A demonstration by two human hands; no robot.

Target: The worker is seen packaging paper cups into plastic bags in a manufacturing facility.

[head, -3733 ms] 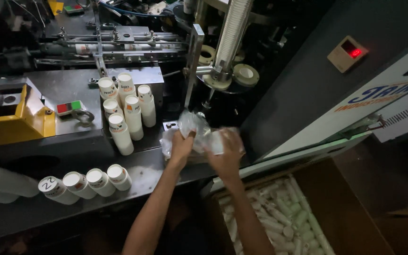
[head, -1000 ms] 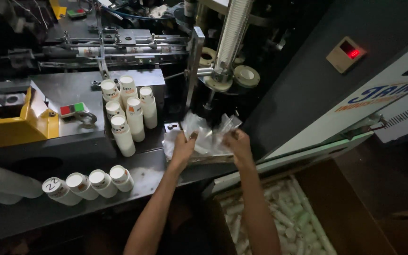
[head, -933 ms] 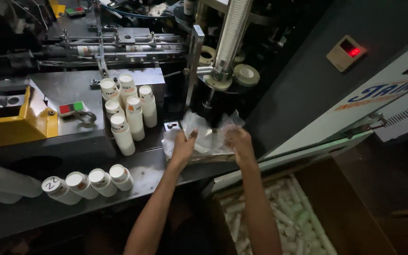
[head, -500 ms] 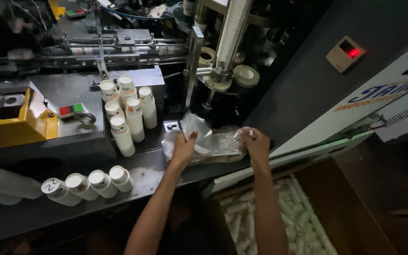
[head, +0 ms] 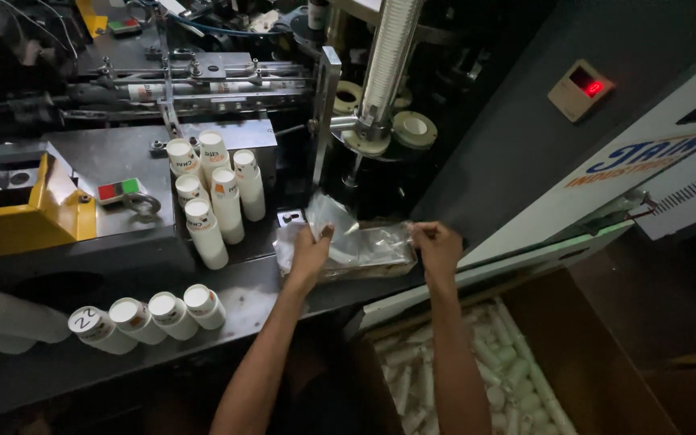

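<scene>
- The left hand (head: pixel 309 251) presses down on the left end of a clear plastic bag (head: pixel 356 248), fingers bent over the crumpled film and closed on it.
- The right hand (head: pixel 437 244) pinches the bag's right end, fingers drawn together on the plastic.
- The bag lies stretched between the two hands on the dark metal table (head: pixel 251 298), near its front edge; whether anything is inside it is hard to tell in the dim light.
- Just left of the bag stands a cluster of upright stacks of white paper cups (head: pixel 211 193), leaning slightly.
- Further left, near the table's front edge, four more cup stacks (head: pixel 151 314) lie on their sides in a row, mouths towards the camera.
- A yellow machine part (head: pixel 18 225) sits at the far left, with a small red and green switch (head: pixel 118 191) beside it.
- Behind the bag rises a tall column of nested cups (head: pixel 392 56) in the machine.
- Below the right forearm, an open cardboard box (head: pixel 598 354) holds many white cup stacks laid flat.
</scene>
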